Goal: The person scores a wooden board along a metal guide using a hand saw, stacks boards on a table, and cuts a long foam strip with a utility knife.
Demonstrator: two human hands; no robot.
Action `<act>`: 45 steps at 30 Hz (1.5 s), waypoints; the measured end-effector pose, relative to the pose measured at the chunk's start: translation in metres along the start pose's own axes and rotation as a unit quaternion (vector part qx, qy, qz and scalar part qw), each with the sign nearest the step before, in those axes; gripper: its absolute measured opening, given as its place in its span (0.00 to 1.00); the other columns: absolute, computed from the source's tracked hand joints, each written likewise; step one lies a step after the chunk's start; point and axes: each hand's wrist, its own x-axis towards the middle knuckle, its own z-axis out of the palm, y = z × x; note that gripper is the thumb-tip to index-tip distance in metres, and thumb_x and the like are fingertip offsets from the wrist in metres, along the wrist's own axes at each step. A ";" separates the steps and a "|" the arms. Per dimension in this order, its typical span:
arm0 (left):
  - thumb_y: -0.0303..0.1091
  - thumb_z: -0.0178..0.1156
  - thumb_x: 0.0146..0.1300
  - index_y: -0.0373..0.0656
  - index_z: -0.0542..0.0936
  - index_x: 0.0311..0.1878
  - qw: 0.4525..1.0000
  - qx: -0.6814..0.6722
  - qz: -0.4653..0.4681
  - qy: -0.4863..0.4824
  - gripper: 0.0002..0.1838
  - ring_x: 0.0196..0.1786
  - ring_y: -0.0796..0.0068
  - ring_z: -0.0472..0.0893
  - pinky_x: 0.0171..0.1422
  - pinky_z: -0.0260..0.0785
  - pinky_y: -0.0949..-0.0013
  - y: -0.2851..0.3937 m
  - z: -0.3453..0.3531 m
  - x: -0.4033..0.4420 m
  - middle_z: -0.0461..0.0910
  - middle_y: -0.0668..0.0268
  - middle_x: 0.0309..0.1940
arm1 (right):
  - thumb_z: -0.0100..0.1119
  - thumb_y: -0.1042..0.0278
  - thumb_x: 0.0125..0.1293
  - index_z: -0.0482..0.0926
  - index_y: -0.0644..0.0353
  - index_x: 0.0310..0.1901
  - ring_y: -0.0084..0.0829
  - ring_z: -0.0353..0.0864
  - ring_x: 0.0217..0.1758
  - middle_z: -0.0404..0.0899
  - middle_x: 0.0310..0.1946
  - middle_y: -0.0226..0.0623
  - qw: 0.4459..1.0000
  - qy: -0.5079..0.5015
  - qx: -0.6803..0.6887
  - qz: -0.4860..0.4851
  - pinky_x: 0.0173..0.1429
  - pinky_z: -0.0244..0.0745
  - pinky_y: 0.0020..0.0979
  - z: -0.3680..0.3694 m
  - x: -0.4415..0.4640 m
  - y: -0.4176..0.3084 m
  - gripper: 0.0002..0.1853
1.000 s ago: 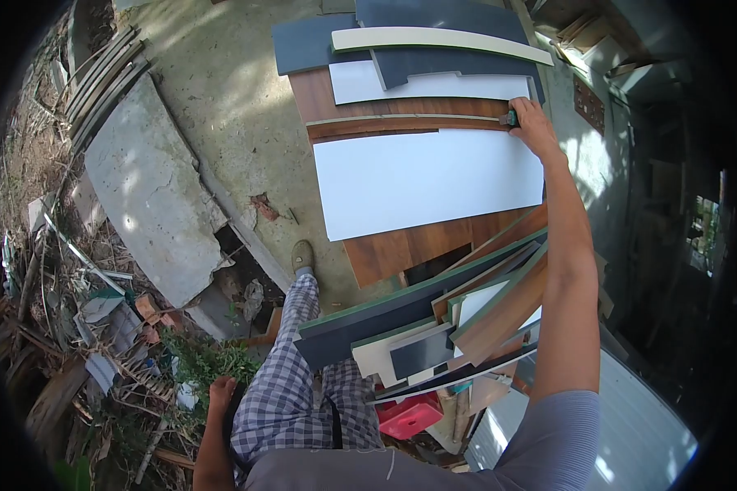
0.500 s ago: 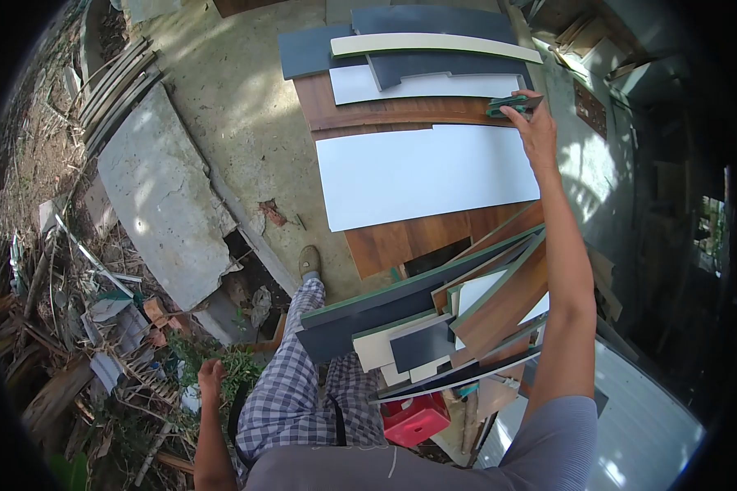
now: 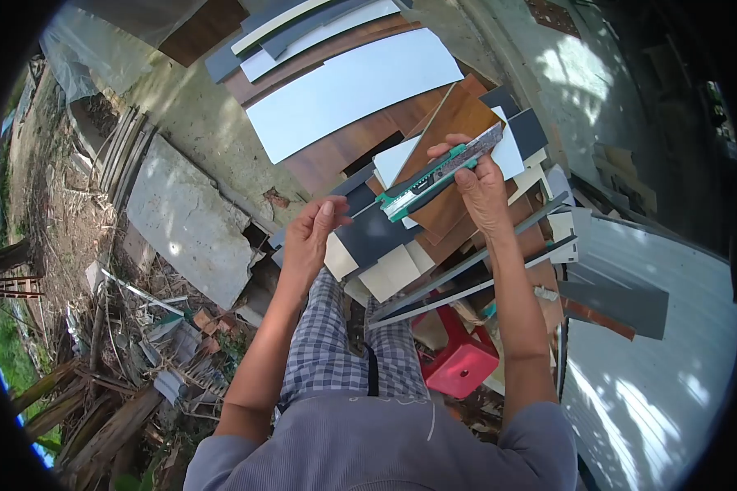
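My right hand (image 3: 481, 184) grips a green-and-grey hand tool (image 3: 434, 180), its thumb and fingers closed around the grey part. The tool is long and narrow, with a teal-green body at the lower left and a dusty metal end pointing up right; its exact kind is unclear. Close to the green end is my left hand (image 3: 311, 233), fingers loosely bent and slightly apart, with no object visible in it. Under both hands lies a stack of cut boards, including a brown wood-grain board (image 3: 450, 135) and a dark grey board (image 3: 377, 241).
A long white board (image 3: 352, 90) lies on brown panels on the concrete ground. A red plastic stool (image 3: 463, 364) stands by my legs. At left are a broken grey slab (image 3: 188, 221) and debris. A pale corrugated sheet (image 3: 647, 393) lies at right.
My right hand has drawn the tool back from the far boards to in front of me. My left hand has risen from my side towards the tool. The view has shifted.
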 end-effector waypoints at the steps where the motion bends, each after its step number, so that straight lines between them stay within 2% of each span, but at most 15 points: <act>1: 0.51 0.46 0.75 0.36 0.76 0.56 0.997 0.025 0.010 -0.066 0.26 0.46 0.70 0.83 0.56 0.71 0.68 -0.004 0.028 -0.003 0.81 0.60 0.46 | 0.67 0.53 0.62 0.70 0.61 0.61 0.23 0.77 0.54 0.82 0.50 0.35 1.000 0.010 -0.005 0.007 0.65 0.67 0.29 -0.011 -0.025 -0.002 0.31; 7: 0.51 0.47 0.75 0.37 0.74 0.56 0.953 0.045 -0.096 -0.282 0.24 0.39 0.80 0.78 0.45 0.75 0.74 -0.054 0.155 -0.080 0.76 0.67 0.38 | 0.65 0.50 0.64 0.68 0.60 0.64 0.23 0.77 0.50 0.80 0.50 0.36 0.985 0.155 0.057 0.054 0.60 0.71 0.29 -0.055 -0.187 0.013 0.33; 13: 0.49 0.49 0.75 0.41 0.75 0.53 0.889 0.055 -0.277 -0.360 0.20 0.37 0.83 0.77 0.39 0.75 0.77 -0.138 0.220 -0.175 0.75 0.71 0.35 | 0.47 0.55 0.76 0.65 0.62 0.64 0.27 0.78 0.53 0.81 0.50 0.38 0.947 0.276 0.110 0.124 0.61 0.71 0.30 -0.052 -0.352 0.076 0.23; 17: 0.53 0.53 0.71 0.41 0.73 0.55 0.819 0.231 -0.286 -0.440 0.24 0.38 0.75 0.81 0.42 0.77 0.72 -0.220 0.220 -0.187 0.77 0.66 0.40 | 0.41 0.56 0.78 0.67 0.61 0.58 0.27 0.81 0.38 0.78 0.36 0.36 0.841 0.476 0.184 0.179 0.45 0.80 0.29 -0.084 -0.429 0.089 0.18; 18: 0.53 0.53 0.71 0.41 0.73 0.55 0.820 0.230 -0.291 -0.435 0.24 0.38 0.75 0.81 0.42 0.77 0.72 -0.229 0.216 -0.188 0.77 0.66 0.40 | 0.43 0.56 0.77 0.68 0.61 0.57 0.26 0.81 0.36 0.77 0.34 0.34 0.830 0.501 0.171 0.176 0.42 0.80 0.29 -0.097 -0.448 0.095 0.17; 21: 0.63 0.61 0.61 0.38 0.61 0.64 0.808 -0.067 -0.568 -0.144 0.42 0.41 0.58 0.82 0.49 0.78 0.52 -0.273 0.172 -0.180 0.76 0.59 0.42 | 0.48 0.59 0.75 0.70 0.60 0.54 0.24 0.79 0.31 0.76 0.31 0.32 0.816 0.528 0.128 0.197 0.36 0.78 0.27 -0.130 -0.503 0.119 0.15; 22: 0.63 0.61 0.61 0.38 0.61 0.64 0.810 -0.069 -0.566 -0.135 0.42 0.41 0.58 0.82 0.49 0.78 0.52 -0.283 0.161 -0.178 0.76 0.59 0.42 | 0.52 0.60 0.74 0.70 0.59 0.52 0.22 0.77 0.28 0.76 0.31 0.31 0.810 0.538 0.096 0.213 0.33 0.76 0.26 -0.137 -0.514 0.128 0.13; 25: 0.61 0.66 0.57 0.41 0.50 0.71 0.783 -0.175 -0.579 0.146 0.51 0.49 0.51 0.80 0.58 0.74 0.49 -0.303 0.134 -0.174 0.71 0.52 0.49 | 0.59 0.62 0.70 0.71 0.58 0.50 0.20 0.76 0.28 0.76 0.30 0.29 0.798 0.546 0.118 0.225 0.30 0.74 0.23 -0.148 -0.527 0.146 0.13; 28: 0.60 0.66 0.57 0.44 0.50 0.71 0.829 -0.207 -0.503 0.130 0.50 0.52 0.49 0.79 0.60 0.73 0.49 -0.322 0.119 -0.175 0.69 0.51 0.54 | 0.65 0.63 0.65 0.73 0.57 0.48 0.20 0.76 0.27 0.76 0.29 0.28 0.803 0.549 0.098 0.212 0.30 0.76 0.27 -0.163 -0.495 0.155 0.15; 30: 0.56 0.64 0.62 0.45 0.59 0.68 0.820 -0.228 -0.509 0.133 0.40 0.53 0.53 0.79 0.62 0.72 0.51 -0.326 0.125 -0.173 0.72 0.53 0.53 | 0.67 0.62 0.64 0.73 0.56 0.47 0.19 0.76 0.26 0.75 0.28 0.28 0.785 0.568 0.058 0.241 0.28 0.75 0.27 -0.174 -0.449 0.153 0.15; 33: 0.44 0.60 0.69 0.42 0.73 0.51 0.837 -0.329 -0.418 0.128 0.17 0.54 0.64 0.80 0.61 0.74 0.58 -0.336 0.126 -0.181 0.79 0.60 0.47 | 0.69 0.58 0.62 0.74 0.58 0.43 0.20 0.75 0.26 0.75 0.28 0.28 0.826 0.519 0.074 0.204 0.26 0.74 0.27 -0.212 -0.394 0.186 0.16; 35: 0.41 0.60 0.69 0.42 0.73 0.51 0.824 -0.350 -0.423 0.142 0.16 0.55 0.63 0.80 0.61 0.74 0.58 -0.327 0.133 -0.190 0.79 0.59 0.48 | 0.69 0.57 0.62 0.74 0.58 0.41 0.20 0.75 0.26 0.76 0.28 0.29 0.826 0.517 0.068 0.213 0.26 0.74 0.27 -0.221 -0.352 0.190 0.17; 37: 0.35 0.59 0.69 0.40 0.74 0.51 0.802 -0.373 -0.440 0.157 0.12 0.55 0.62 0.80 0.61 0.74 0.59 -0.309 0.136 -0.201 0.79 0.59 0.49 | 0.70 0.55 0.61 0.75 0.59 0.38 0.22 0.74 0.25 0.76 0.27 0.29 0.770 0.588 -0.028 0.246 0.26 0.73 0.27 -0.222 -0.320 0.187 0.17; 41: 0.35 0.61 0.67 0.40 0.75 0.52 0.832 -0.362 -0.404 0.116 0.14 0.56 0.61 0.79 0.62 0.74 0.59 -0.244 0.120 -0.228 0.80 0.58 0.50 | 0.69 0.54 0.62 0.76 0.58 0.37 0.24 0.73 0.24 0.76 0.26 0.30 0.732 0.635 -0.041 0.243 0.27 0.72 0.31 -0.217 -0.307 0.184 0.16; 45: 0.35 0.60 0.66 0.40 0.70 0.62 0.879 -0.339 -0.324 0.088 0.23 0.57 0.60 0.79 0.62 0.74 0.60 -0.163 0.102 -0.244 0.79 0.56 0.51 | 0.69 0.55 0.61 0.77 0.58 0.34 0.28 0.74 0.24 0.77 0.26 0.33 0.775 0.542 0.158 0.285 0.26 0.73 0.37 -0.204 -0.310 0.159 0.16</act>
